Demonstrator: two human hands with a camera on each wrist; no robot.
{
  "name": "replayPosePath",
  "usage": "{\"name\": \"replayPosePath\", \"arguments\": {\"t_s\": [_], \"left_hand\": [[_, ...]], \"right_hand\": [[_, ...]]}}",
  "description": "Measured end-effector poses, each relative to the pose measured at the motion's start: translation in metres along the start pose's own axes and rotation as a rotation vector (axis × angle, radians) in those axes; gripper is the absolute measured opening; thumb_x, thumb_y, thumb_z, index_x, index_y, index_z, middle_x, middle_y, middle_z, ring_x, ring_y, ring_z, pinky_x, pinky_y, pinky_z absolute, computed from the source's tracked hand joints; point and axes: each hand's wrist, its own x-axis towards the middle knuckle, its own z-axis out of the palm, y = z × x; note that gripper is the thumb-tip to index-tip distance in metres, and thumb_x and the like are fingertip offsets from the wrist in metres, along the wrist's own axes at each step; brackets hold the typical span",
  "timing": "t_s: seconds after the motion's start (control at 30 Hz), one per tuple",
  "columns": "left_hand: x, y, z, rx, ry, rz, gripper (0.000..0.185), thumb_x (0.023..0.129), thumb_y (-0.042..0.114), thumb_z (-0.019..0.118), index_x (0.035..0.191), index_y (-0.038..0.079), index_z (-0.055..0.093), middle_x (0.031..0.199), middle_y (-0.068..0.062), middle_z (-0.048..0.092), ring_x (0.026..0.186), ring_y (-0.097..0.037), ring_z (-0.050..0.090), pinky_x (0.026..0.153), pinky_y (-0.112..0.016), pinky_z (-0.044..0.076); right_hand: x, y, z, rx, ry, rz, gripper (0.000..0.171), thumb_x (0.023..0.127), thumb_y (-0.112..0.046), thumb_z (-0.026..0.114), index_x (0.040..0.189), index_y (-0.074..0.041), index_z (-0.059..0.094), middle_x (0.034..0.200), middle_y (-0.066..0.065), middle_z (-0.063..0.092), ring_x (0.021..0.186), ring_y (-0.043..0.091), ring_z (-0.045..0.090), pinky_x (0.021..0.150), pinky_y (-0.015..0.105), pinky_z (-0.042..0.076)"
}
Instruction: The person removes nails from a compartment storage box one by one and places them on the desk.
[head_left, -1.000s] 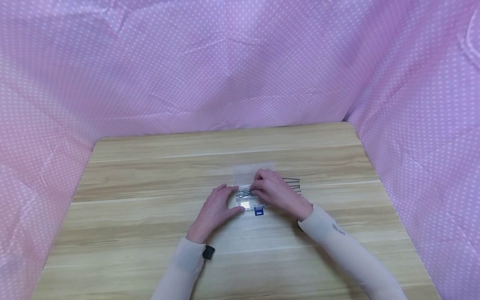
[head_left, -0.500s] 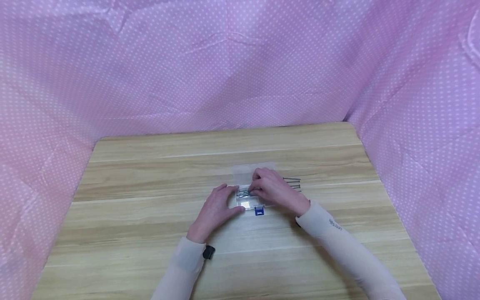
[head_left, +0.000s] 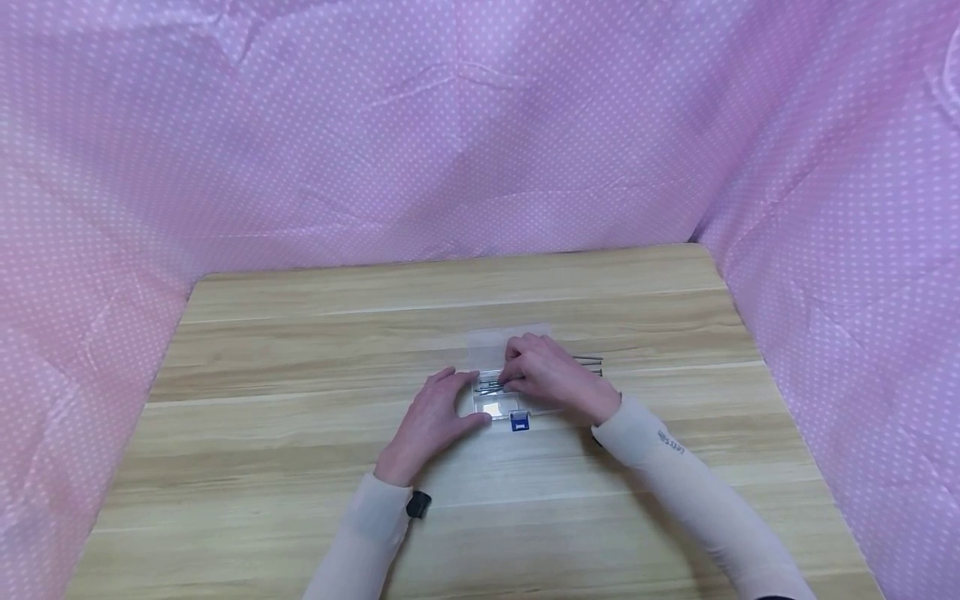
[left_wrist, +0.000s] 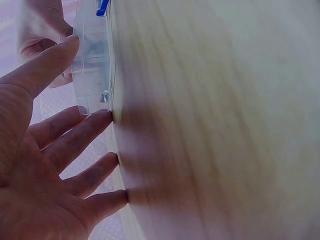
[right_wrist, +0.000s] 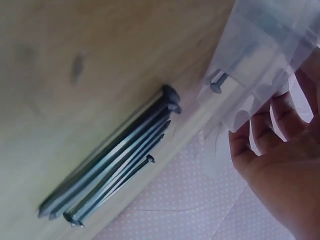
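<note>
Between the left hand (head_left: 431,421) and the right hand (head_left: 551,375) sits a small clear box (head_left: 498,398) with its lid (head_left: 504,340) laid open on the far side, so the gap between the hands is taken up. Just right of the right hand a bundle of nails (right_wrist: 110,165) lies on the table (head_left: 300,350), blocking a low pass there. Left of the left hand, and nearer than both wrists, bare wood runs wide, closed off by the pink dotted curtain (head_left: 450,133) on the left, far and right sides.
</note>
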Motion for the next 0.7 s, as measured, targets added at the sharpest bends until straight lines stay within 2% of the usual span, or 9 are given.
{"name": "replayPosePath", "arguments": {"t_s": [0.4,0.7], "left_hand": [[-0.0011,0.0009,0.0020,0.000,0.004,0.002,0.069,0.086,0.041,0.084,0.144,0.010,0.060,0.146,-0.010,0.060,0.149,-0.034,0.038,0.121,-0.053,0.033],[-0.0016,0.0009,0.0022,0.007,0.013,0.015,0.069,0.086,0.040,0.084,0.144,0.010,0.060,0.146,-0.010,0.061,0.148,-0.035,0.038,0.121,-0.054,0.033]], "right_hand": [[-0.0008,-0.0009,0.0001,-0.037,-0.041,0.014,0.012,0.089,-0.022,0.083,0.101,-0.020,0.084,0.096,-0.007,0.060,0.090,0.014,0.050,0.081,0.032,0.044],[-0.0023,-0.0024,0.0029,-0.093,-0.027,-0.015,0.010,0.090,-0.022,0.082,0.098,-0.018,0.082,0.099,-0.005,0.062,0.093,0.015,0.052,0.083,0.032,0.045]]}}
